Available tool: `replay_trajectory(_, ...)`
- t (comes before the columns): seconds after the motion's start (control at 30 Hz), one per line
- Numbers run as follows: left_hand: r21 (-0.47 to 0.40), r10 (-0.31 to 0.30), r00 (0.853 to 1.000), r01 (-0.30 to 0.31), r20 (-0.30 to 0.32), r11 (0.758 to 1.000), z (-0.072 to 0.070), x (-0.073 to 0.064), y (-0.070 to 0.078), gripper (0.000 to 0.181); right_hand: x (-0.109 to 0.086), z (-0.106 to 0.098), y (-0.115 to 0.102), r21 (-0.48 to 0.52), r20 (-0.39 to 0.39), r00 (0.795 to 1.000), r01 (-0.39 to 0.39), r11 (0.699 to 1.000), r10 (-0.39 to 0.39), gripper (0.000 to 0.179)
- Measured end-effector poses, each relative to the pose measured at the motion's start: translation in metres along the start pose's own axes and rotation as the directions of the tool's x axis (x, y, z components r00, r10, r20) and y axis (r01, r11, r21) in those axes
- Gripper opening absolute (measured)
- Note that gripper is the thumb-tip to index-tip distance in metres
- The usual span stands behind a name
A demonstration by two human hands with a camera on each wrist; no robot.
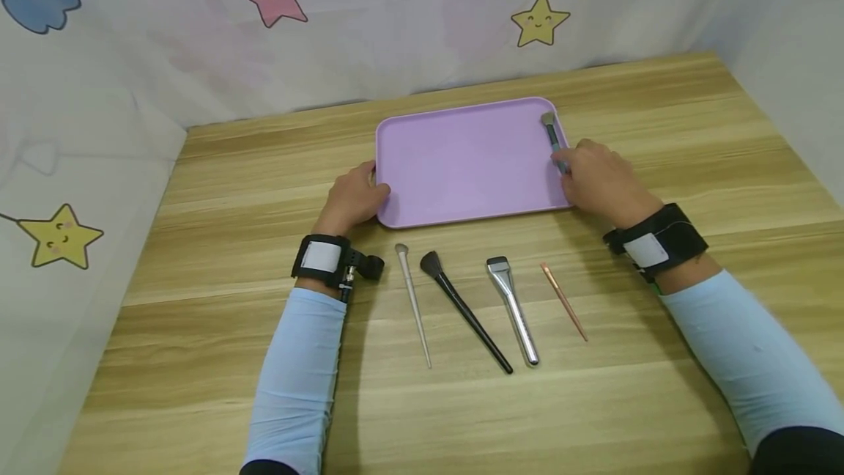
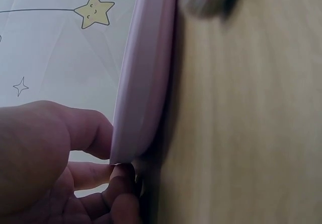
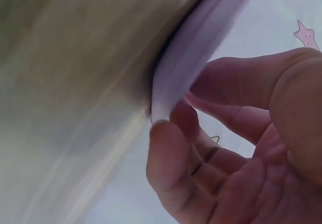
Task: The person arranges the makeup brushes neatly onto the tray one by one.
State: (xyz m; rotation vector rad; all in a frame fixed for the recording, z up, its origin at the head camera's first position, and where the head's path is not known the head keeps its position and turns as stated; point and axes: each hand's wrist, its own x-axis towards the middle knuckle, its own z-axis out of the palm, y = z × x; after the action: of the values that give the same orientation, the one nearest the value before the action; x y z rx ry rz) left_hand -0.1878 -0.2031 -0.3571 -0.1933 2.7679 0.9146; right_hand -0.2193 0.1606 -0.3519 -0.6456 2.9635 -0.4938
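A purple tray [image 1: 468,160] lies toward the back of the table. My left hand [image 1: 349,200] grips its left edge near the front corner, thumb over the rim; the left wrist view shows the fingers low at the tray's side [image 2: 143,83]. At the opposite edge my right hand [image 1: 606,182] holds the front right corner, its thumb and fingers about the rim [image 3: 183,73] in the right wrist view. Inside the tray, along the right side, lies a makeup brush [image 1: 552,136] with a dark grey-green handle, its lower end partly hidden by the right fingers.
In front of the tray lie a thin silver-grey brush [image 1: 414,299], a black angled brush [image 1: 464,310], a flat-topped silver brush [image 1: 516,314] and a small copper brush [image 1: 565,303]. A printed cloth backdrop [image 1: 369,42] hangs along the wooden table's [image 1: 264,358] back edge.
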Motion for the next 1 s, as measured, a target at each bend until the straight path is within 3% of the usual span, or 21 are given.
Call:
replay_trajectory(0.3,0.002,0.005,1.000,-0.005,0.004,1.000,0.000,-0.001,0.001,0.068,-0.006,-0.013,-0.005,0.043,-0.013,1.000,0.014,0.999,-0.014,0.041)
replay_trajectory(1.0,0.001,0.005,1.000,-0.005,0.007,1.000,-0.001,0.001,0.000,0.068,-0.014,-0.017,-0.020,0.095,0.022,0.999,0.046,0.994,-0.048,0.033)
